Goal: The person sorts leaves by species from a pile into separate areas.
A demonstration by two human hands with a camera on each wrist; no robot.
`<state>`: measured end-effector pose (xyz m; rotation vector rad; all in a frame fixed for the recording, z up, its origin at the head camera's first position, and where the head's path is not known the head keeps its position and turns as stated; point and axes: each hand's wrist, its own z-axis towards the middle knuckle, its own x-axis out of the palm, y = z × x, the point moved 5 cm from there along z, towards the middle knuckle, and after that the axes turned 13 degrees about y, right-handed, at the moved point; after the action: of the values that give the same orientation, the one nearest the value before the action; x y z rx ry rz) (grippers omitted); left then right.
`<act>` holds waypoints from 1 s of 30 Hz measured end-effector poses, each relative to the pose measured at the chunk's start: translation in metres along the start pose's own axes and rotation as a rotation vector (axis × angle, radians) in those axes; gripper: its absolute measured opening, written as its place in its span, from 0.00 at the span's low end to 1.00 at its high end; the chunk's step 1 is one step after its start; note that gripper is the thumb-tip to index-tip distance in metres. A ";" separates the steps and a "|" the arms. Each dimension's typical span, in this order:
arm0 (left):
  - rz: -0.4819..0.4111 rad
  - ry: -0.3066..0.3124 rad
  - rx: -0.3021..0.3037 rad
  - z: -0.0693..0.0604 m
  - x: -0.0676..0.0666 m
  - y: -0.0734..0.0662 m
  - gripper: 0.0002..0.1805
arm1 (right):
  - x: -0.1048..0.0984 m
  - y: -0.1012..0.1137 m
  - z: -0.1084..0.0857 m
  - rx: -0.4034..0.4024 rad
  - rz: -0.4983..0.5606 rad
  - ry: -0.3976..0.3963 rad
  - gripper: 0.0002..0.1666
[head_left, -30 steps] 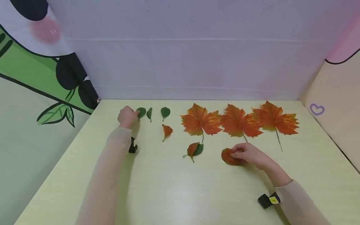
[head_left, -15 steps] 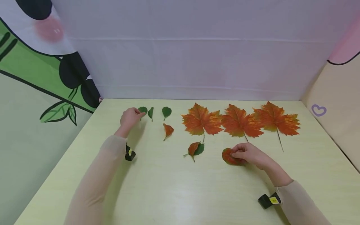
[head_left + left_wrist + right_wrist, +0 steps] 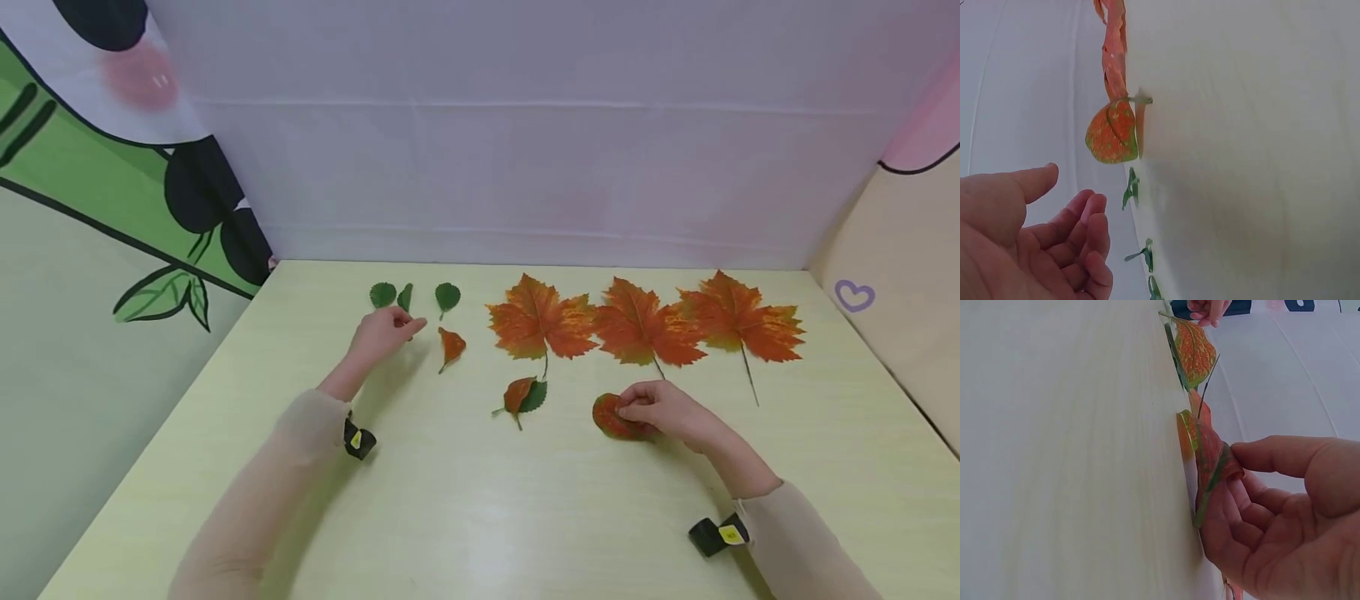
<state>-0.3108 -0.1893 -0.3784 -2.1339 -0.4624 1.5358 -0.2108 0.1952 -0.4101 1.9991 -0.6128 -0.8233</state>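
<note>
My left hand hovers over the left part of the table with thumb and fingers apart and holds nothing. Just beyond it lie two small green leaves, and a third green leaf is farther right. A curled orange leaf lies right of its fingertips; the left wrist view shows an orange leaf beyond the thumb. My right hand pinches a rounded red-orange leaf at the table; in the right wrist view, thumb and fingers grip the leaf by its edge.
Three big orange maple leaves lie in a row at the back right, stems toward me. In the middle, an orange leaf overlaps a green leaf. Cloth wall borders the table's back edge.
My left hand has left the far-left green leaf and moved right and nearer to me, toward the curled orange leaf. My right hand stays on its red-orange leaf.
</note>
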 end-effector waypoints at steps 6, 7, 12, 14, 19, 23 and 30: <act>0.010 0.084 -0.003 -0.003 0.022 -0.014 0.22 | -0.002 -0.001 0.001 -0.002 -0.002 -0.011 0.15; 0.006 0.094 -0.005 -0.003 0.025 -0.016 0.22 | -0.002 -0.001 0.001 -0.001 -0.001 -0.011 0.15; -0.014 0.109 0.000 -0.003 0.037 -0.024 0.20 | -0.002 -0.002 0.002 0.006 0.000 -0.017 0.14; -0.019 0.104 0.002 -0.003 0.039 -0.026 0.21 | -0.002 -0.003 0.002 0.007 0.002 -0.018 0.14; -0.048 0.088 0.011 -0.002 0.043 -0.027 0.19 | -0.001 -0.002 0.001 0.013 0.005 -0.018 0.15; -0.054 0.084 0.013 -0.001 0.044 -0.026 0.14 | -0.002 -0.002 0.001 0.011 0.001 -0.018 0.15; -0.025 0.061 0.008 -0.004 0.037 -0.020 0.11 | -0.002 -0.001 0.000 0.008 -0.003 -0.024 0.15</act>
<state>-0.2955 -0.1541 -0.3958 -2.1542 -0.4593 1.4522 -0.2125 0.1971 -0.4102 2.0006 -0.6273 -0.8488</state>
